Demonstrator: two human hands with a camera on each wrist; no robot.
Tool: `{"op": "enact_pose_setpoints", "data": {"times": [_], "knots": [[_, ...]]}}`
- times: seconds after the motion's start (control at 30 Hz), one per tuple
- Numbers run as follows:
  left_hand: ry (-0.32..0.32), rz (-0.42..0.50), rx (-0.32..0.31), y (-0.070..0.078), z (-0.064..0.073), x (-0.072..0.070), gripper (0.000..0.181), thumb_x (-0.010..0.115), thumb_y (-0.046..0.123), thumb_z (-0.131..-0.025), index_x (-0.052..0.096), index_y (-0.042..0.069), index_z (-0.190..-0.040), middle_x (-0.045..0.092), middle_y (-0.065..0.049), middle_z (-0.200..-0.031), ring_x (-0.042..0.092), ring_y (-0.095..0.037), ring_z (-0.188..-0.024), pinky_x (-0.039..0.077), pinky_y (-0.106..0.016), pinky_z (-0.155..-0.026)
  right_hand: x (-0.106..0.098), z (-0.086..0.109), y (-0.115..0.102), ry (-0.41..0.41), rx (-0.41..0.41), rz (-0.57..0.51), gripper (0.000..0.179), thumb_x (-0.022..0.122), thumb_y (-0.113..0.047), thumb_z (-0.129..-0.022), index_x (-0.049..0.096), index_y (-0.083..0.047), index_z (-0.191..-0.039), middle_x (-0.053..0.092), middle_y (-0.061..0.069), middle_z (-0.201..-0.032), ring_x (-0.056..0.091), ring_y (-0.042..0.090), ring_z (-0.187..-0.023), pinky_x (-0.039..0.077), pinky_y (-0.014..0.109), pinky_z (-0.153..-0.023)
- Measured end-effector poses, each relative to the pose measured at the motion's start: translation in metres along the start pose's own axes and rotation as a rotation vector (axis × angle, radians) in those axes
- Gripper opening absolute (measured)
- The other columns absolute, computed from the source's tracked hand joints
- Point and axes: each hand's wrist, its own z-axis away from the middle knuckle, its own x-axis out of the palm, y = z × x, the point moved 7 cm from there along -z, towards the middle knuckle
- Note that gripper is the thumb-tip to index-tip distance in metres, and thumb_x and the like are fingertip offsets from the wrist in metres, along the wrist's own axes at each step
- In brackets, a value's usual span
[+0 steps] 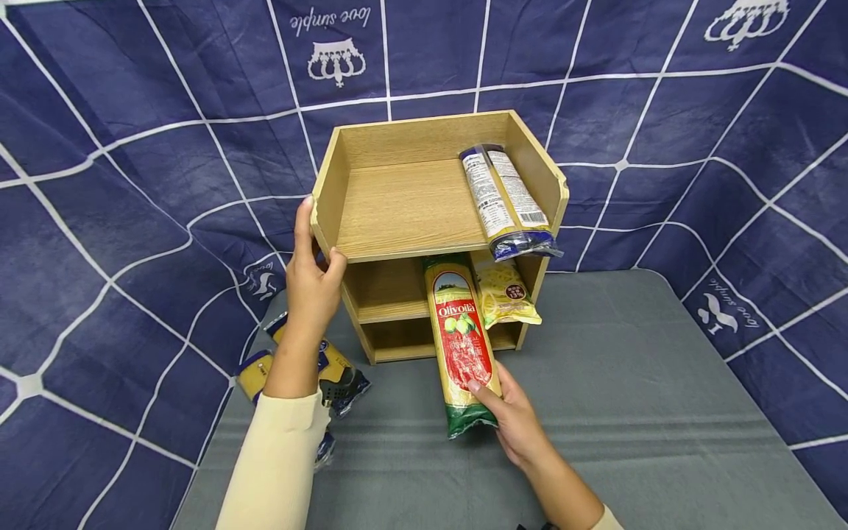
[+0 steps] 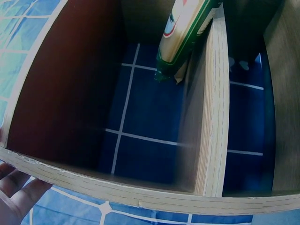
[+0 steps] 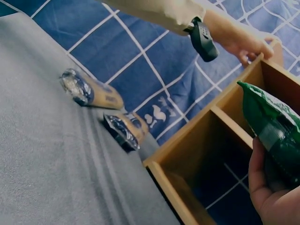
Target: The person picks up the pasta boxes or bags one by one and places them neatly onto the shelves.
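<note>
My right hand (image 1: 520, 416) grips the lower end of a long Olivoilà pasta packet (image 1: 461, 331), thumb on its red label. The packet's far end reaches into the upper opening of a small wooden shelf (image 1: 404, 206), under the top board; its tip shows inside in the left wrist view. My left hand (image 1: 313, 283) holds the front edge of the shelf's left side panel. To the right of the packet, a yellow bag (image 1: 505, 291) sticks out of the same opening. In the right wrist view, the packet's green end (image 3: 274, 126) rests in my right hand (image 3: 274, 199).
Two blue-ended pasta packets (image 1: 506, 195) lie side by side on the top board at the right, slightly overhanging its front. More yellow and blue packets (image 1: 331, 364) lie on the grey cloth (image 1: 636, 412) left of the shelf, partly behind my left arm. Blue checked fabric (image 1: 437, 55) surrounds the area.
</note>
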Motion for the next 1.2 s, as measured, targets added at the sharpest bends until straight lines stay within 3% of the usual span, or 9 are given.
{"op": "enact_pose_setpoints", "data": {"times": [0.53,0.83,1.07,1.2], "knots": [[-0.005,0.011,0.006,0.0,0.0,0.0,0.081,0.053,0.008,-0.091,0.026,0.048,-0.156,0.054,-0.012,-0.147,0.059,-0.03,-0.115,0.051,-0.057,-0.091,0.01,-0.009,-0.018,-0.15,-0.017,-0.133,0.072,0.052,-0.004,-0.1,0.012,-0.003,-0.16,0.062,-0.002,-0.131,0.067,0.01,-0.106,0.056,0.026,-0.09],[0.001,0.014,0.016,-0.001,0.0,0.0,0.081,0.053,0.008,-0.09,0.027,0.048,-0.156,0.054,-0.011,-0.147,0.058,-0.028,-0.114,0.051,-0.056,-0.09,0.007,-0.017,-0.02,-0.138,-0.01,-0.203,0.071,0.046,-0.004,-0.102,0.007,-0.002,-0.161,0.063,-0.005,-0.127,0.065,0.008,-0.1,0.053,0.023,-0.089],[-0.004,0.011,0.007,0.0,0.001,0.001,0.081,0.053,0.009,-0.09,0.026,0.046,-0.157,0.054,-0.01,-0.147,0.058,-0.03,-0.114,0.05,-0.054,-0.091,0.008,-0.025,-0.02,-0.164,-0.015,-0.287,0.065,0.039,-0.005,-0.103,0.008,-0.001,-0.16,0.063,-0.005,-0.127,0.061,0.009,-0.112,0.048,0.028,-0.102],[-0.005,0.023,0.015,0.0,0.001,0.001,0.08,0.053,0.009,-0.09,0.026,0.046,-0.157,0.055,-0.011,-0.147,0.058,-0.03,-0.116,0.05,-0.056,-0.093,0.009,-0.028,-0.019,-0.181,-0.014,-0.31,0.064,0.037,-0.005,-0.104,0.008,-0.003,-0.16,0.063,-0.005,-0.126,0.061,0.01,-0.112,0.049,0.028,-0.101]]}}
